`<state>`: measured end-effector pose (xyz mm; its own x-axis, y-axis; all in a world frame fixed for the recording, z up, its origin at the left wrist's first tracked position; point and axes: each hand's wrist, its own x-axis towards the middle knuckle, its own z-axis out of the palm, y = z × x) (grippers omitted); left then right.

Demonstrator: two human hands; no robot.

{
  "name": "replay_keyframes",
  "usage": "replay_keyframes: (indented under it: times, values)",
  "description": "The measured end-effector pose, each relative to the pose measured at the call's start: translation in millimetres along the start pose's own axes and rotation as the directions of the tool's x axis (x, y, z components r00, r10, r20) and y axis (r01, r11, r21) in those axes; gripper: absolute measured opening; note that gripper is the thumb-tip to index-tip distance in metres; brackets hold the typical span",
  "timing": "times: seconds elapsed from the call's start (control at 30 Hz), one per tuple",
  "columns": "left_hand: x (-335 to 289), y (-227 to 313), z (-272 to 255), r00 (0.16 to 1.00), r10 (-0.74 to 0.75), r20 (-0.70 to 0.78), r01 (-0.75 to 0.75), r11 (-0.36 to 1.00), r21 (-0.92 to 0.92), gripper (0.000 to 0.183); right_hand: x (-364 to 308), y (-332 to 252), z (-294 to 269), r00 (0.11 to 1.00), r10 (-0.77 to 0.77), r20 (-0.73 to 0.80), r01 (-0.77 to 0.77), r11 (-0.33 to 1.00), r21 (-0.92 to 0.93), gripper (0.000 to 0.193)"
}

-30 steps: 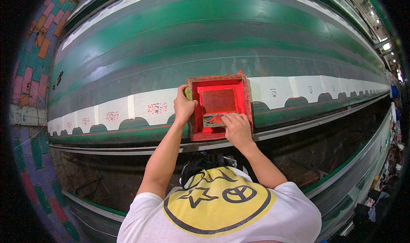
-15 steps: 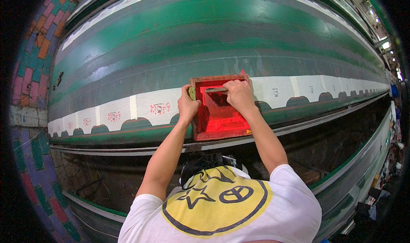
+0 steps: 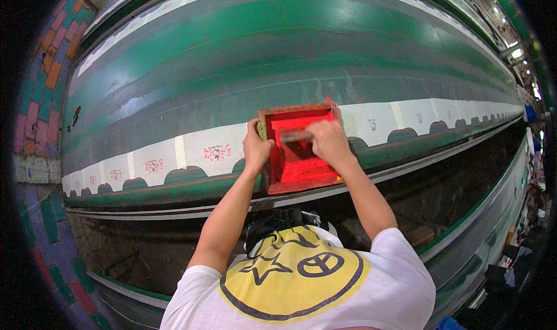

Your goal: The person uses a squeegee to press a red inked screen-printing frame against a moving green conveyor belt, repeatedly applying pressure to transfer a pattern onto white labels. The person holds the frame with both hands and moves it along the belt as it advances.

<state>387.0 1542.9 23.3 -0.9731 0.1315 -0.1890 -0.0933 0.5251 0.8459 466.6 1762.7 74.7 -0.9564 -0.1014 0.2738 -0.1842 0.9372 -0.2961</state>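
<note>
Overhead, your left hand [image 3: 255,150] grips the left edge of a red-inked printing frame [image 3: 299,165] lying on a long green table [image 3: 290,51], your right hand [image 3: 328,141] clenched on a squeegee [image 3: 293,136] at its far end, white fabric pieces [image 3: 203,153] with small red prints running leftward.

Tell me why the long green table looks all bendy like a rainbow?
Head view: the fisheye lens bows the straight green table and leaves black corners. Ceiling lights glare at upper right. The red frame, left hand and right hand at centre stay sharp.
</note>
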Motion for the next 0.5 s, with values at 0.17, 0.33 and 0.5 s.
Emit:
replay_keyframes:
  times: [0.17, 0.33, 0.5]
  values:
    - [1.8, 0.9, 1.5, 1.0, 0.004, 0.022, -0.004, 1.0, -0.014, 0.074, 20.9, 12.9, 24.1, 0.996, 0.044, -0.072, -0.045, 0.999, -0.008, 0.02]
    - [0.5, -6.1, 0.8, 1.0, -0.027, -0.007, 0.027, 1.0, -0.012, 0.073, -49.3, -26.0, 13.7, 0.999, 0.042, -0.032, -0.042, 0.999, -0.012, 0.026]
    - [-0.9, -5.4, 3.2, 1.0, -0.006, -0.03, 0.005, 0.999, -0.036, 0.073, -83.1, -41.7, 1.4, 1.0, 0.005, -0.028, -0.005, 1.0, -0.024, 0.025]
